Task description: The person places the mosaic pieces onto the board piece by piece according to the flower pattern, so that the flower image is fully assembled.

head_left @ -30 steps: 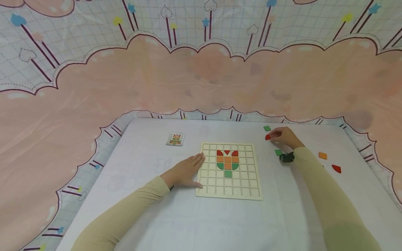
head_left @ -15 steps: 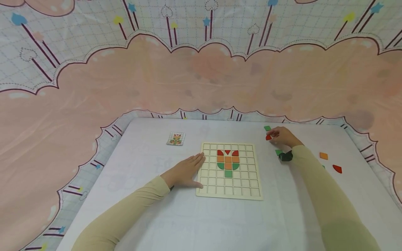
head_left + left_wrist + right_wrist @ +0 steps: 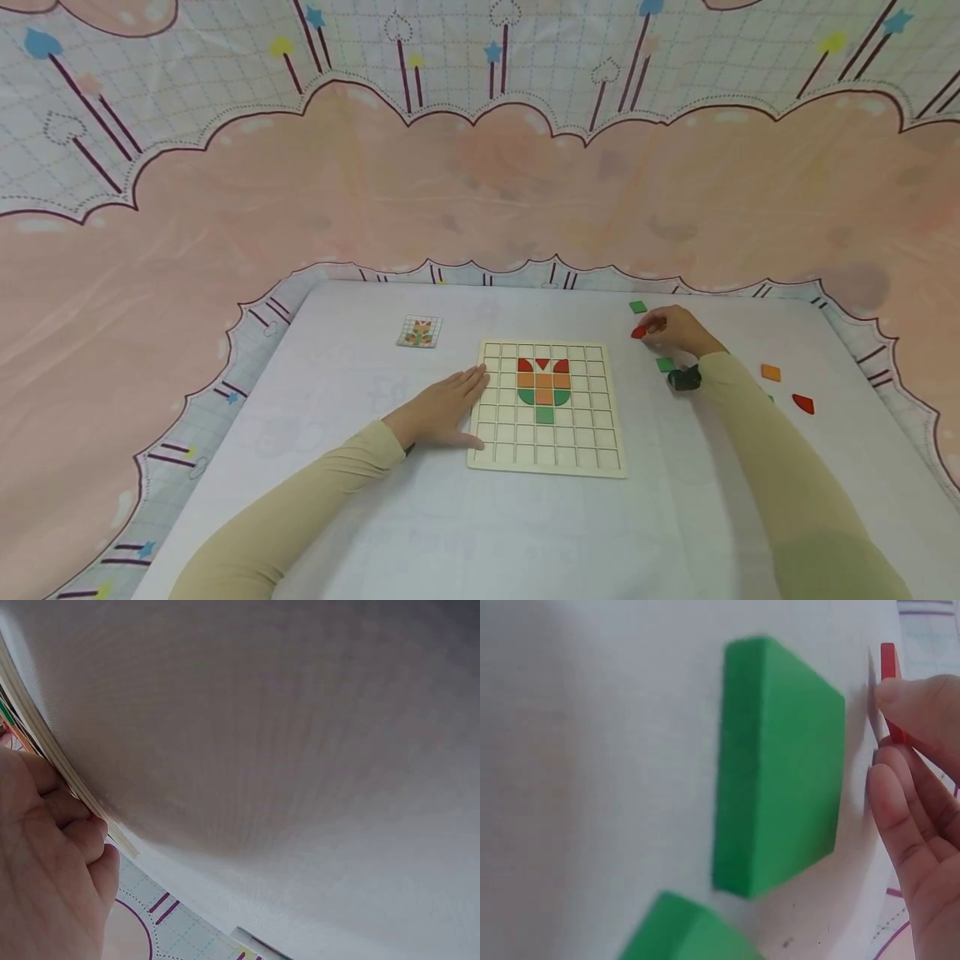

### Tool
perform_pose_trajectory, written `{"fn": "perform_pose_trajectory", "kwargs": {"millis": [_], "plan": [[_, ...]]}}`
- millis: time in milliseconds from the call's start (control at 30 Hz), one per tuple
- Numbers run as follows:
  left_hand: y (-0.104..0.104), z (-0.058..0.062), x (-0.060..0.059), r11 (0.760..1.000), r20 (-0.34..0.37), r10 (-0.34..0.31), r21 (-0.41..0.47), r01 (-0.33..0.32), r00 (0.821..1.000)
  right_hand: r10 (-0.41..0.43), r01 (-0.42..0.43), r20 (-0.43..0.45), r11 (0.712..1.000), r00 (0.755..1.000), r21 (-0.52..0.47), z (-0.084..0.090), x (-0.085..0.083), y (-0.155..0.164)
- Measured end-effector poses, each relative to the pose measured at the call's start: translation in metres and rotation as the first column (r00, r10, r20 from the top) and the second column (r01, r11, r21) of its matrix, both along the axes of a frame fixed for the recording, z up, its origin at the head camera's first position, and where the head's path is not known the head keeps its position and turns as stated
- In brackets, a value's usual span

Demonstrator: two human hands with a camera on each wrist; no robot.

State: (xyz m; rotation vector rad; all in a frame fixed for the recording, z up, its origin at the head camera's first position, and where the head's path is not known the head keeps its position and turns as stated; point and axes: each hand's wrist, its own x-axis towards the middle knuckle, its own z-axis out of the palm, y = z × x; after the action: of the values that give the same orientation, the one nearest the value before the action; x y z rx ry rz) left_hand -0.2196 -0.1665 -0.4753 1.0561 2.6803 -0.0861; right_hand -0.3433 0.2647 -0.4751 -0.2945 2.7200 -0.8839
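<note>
My right hand point(image 3: 678, 327) pinches a small red tile point(image 3: 638, 332) between thumb and fingers, low over the white table at the right. In the right wrist view the red tile point(image 3: 888, 658) stands on edge under the thumb. A green tile point(image 3: 799, 772) fills the middle of that view, with part of another green tile point(image 3: 686, 930) below it. My left hand point(image 3: 442, 408) rests against the left edge of a pale gridded board point(image 3: 585, 437), fingers extended and thumb spread. Red, orange and green tiles form a tulip-like figure in the board's upper middle.
A small pattern card point(image 3: 420, 332) lies behind the board to the left. Loose tiles lie at the right: green point(image 3: 637, 307), green point(image 3: 665, 365), orange point(image 3: 771, 372) and red point(image 3: 803, 404). A dark device point(image 3: 684, 379) sits at my right wrist. A patterned cloth point(image 3: 480, 192) hangs behind the table.
The red tile has turned slightly in my right fingers and sits a little lower in the head view. My left hand and the board stay put.
</note>
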Motion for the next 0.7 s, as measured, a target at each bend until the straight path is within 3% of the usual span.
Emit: {"fn": "perform_pose_trajectory", "kwargs": {"millis": [167,300,500,700], "plan": [[-0.001,-0.001,-0.001,1.0,-0.008,-0.006,-0.002,0.006,1.0,0.016,-0.016,-0.008,1.0,1.0,-0.015,0.003,0.009,-0.007],[-0.001,-0.002,-0.002,1.0,-0.018,-0.014,-0.003,0.014,1.0,0.079,-0.081,-0.044,0.995,0.996,-0.06,0.005,0.018,-0.018],[-0.001,-0.002,-0.002,1.0,-0.019,-0.021,0.009,0.022,1.0,0.132,-0.14,-0.093,0.987,0.987,-0.082,0.016,0.048,-0.05],[-0.001,-0.001,-0.002,0.999,-0.018,-0.026,0.018,0.026,1.0,0.224,-0.244,-0.156,0.961,0.962,-0.127,0.019,0.076,-0.076]]}}
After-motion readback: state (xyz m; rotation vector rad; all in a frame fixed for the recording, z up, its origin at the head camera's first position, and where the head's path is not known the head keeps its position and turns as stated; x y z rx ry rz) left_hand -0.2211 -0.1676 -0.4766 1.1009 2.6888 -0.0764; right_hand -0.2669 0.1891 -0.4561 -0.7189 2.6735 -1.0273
